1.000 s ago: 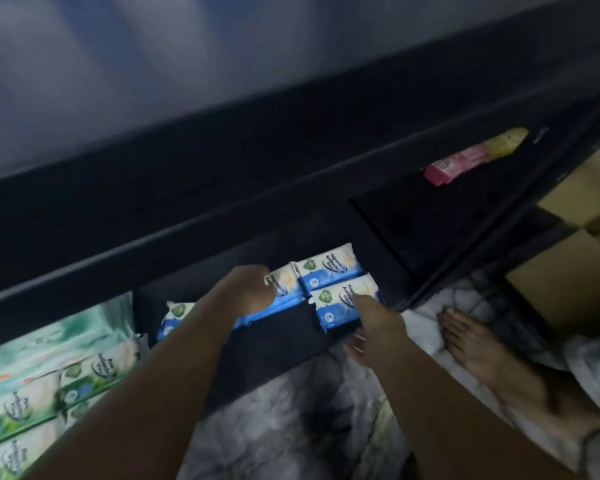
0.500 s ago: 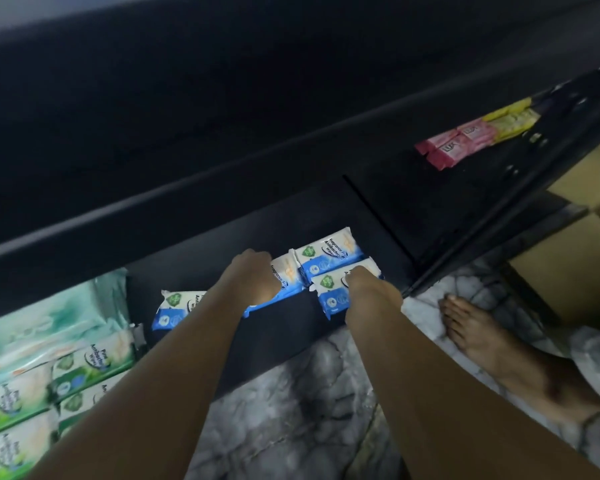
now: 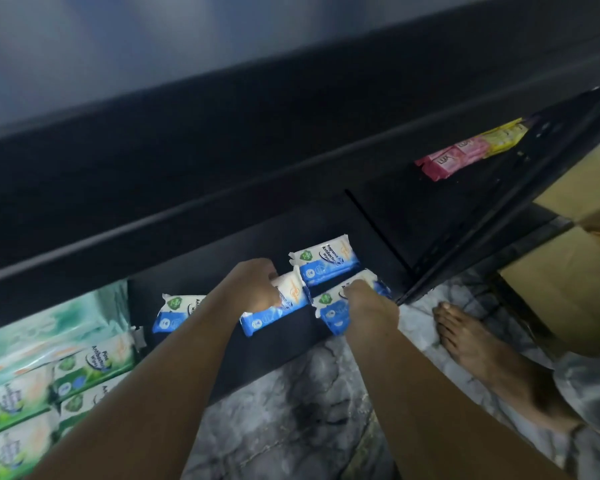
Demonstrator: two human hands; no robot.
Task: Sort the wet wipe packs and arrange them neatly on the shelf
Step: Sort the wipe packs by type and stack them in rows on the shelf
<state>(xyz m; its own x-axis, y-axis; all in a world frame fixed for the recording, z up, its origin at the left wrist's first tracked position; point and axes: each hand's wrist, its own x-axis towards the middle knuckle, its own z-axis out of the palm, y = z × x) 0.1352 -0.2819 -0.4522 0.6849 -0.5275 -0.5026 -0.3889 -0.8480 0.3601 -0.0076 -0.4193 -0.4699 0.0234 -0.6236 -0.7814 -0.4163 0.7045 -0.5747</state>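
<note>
Several blue-and-white wet wipe packs lie on the bottom black shelf (image 3: 278, 344). My left hand (image 3: 255, 289) grips the middle blue pack (image 3: 284, 303), its fingers curled over the top edge. My right hand (image 3: 369, 308) holds the front right blue pack (image 3: 329, 311) near the shelf's corner. Another blue pack (image 3: 326, 263) lies just behind those two, untouched. A further blue pack (image 3: 174, 313) lies to the left, partly hidden by my left forearm. Green-and-white wipe packs (image 3: 94, 362) are stacked at the far left of the shelf.
Pink (image 3: 447, 161) and yellow (image 3: 503, 136) soap packs sit on the neighbouring shelf section to the right. A bare foot (image 3: 471, 344) stands on the marbled grey floor (image 3: 291, 410). Cardboard boxes (image 3: 568, 289) are at the far right. An upper shelf edge (image 3: 187, 209) overhangs.
My right hand has closed over the front right blue pack instead of only touching its edge. My left hand stays on the middle pack. The view shifted slightly.
</note>
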